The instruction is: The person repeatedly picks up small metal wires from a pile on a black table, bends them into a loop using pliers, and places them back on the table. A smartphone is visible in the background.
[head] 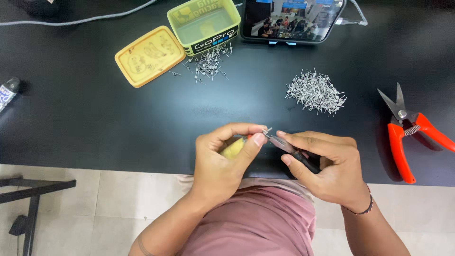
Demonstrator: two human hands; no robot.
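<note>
Seen from the head camera, both hands meet just above the near edge of the black table [95, 118]. The left hand [222, 159] is curled shut around a yellowish handle [234, 149], thumb and forefinger pinched toward its tip. The right hand [327, 163] is closed on a slim dark-handled tool [296, 154], whose metal point touches a tiny wire coil [268, 130] held between the two hands. That coil looks very light, springy and easy to bend or drop, so it is best gripped by its straight legs rather than its wound middle. Farther back lies a large heap of the same coils [315, 92], and a smaller scatter [208, 61] sits against an open yellow-green tub [204, 23] with its lid [149, 56] beside it. Red-handled snips [407, 132] rest well to the right, and a phone [291, 21] is propped at the back.
</note>
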